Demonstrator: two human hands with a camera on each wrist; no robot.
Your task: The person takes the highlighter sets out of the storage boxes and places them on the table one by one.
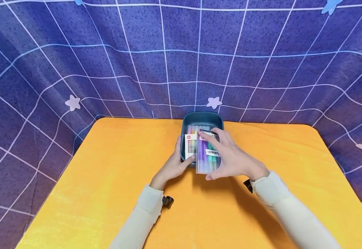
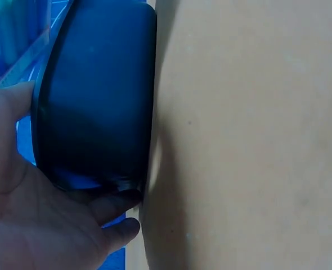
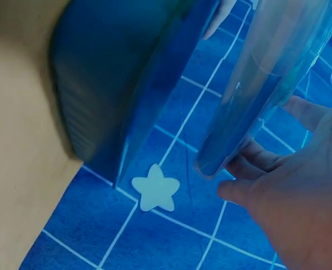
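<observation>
A dark teal plastic bin [image 1: 203, 117] stands near the back edge of the table. My left hand [image 1: 170, 168] holds it at its left front, with the thumb over the rim; the left wrist view shows the fingers along the outer wall [image 2: 98, 84]. Above the bin's right front, my right hand [image 1: 235, 159] grips a clear pack of purple and green pens [image 1: 202, 159] by its ends. The right wrist view has this pack [image 3: 250, 84] raised beside the bin. A white-framed pack of colourful pens [image 1: 186, 146] sits in the bin, partly hidden behind the held one.
A yellow cloth [image 1: 121, 166] covers the table. Behind it hangs a blue-purple curtain [image 1: 181, 65] with a white grid and pale stars, its folds reaching the table's back edge. Dark wrist straps [image 1: 167, 201] show at both sleeves.
</observation>
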